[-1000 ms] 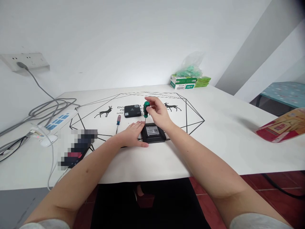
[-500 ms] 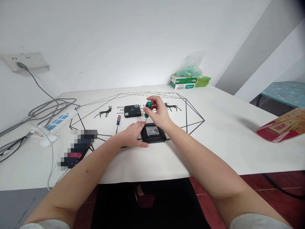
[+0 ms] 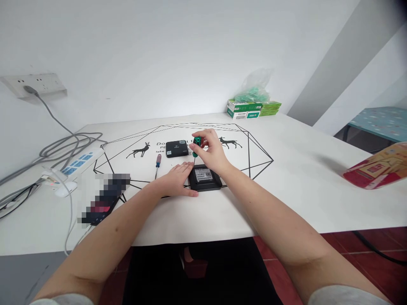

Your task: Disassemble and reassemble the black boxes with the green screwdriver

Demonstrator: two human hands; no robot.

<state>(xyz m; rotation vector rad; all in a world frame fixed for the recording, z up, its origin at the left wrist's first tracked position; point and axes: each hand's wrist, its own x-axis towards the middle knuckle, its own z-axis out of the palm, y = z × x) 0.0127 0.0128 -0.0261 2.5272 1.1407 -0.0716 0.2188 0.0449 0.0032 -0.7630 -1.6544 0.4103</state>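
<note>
A black set-top box (image 3: 210, 183) lies on the table with its white label facing up. My left hand (image 3: 178, 180) spans its left side, fingers at the far left corner and thumb along the near edge, gripping it. In my right hand (image 3: 211, 150) is a green-handled screwdriver (image 3: 196, 146), held upright by thumb and fingers. Its shaft points down at the box's far left corner; the tip is too small to make out. Behind it sits another flat black box (image 3: 177, 148) with a small logo. A second screwdriver (image 3: 158, 161) with a blue and reddish handle lies to the left.
A blurred-out dark phone-like object (image 3: 106, 201) lies left of my forearm. Further left are a power strip (image 3: 79, 162) and coiled grey cables (image 3: 63, 146). Green and white boxes (image 3: 244, 109) under a plastic bag (image 3: 256, 87) stand by the wall. A red package (image 3: 377, 169) is at right.
The screwdriver handle in my right hand has shifted slightly, and the right fingers have moved a little around it. My left hand and the box stay in place.
</note>
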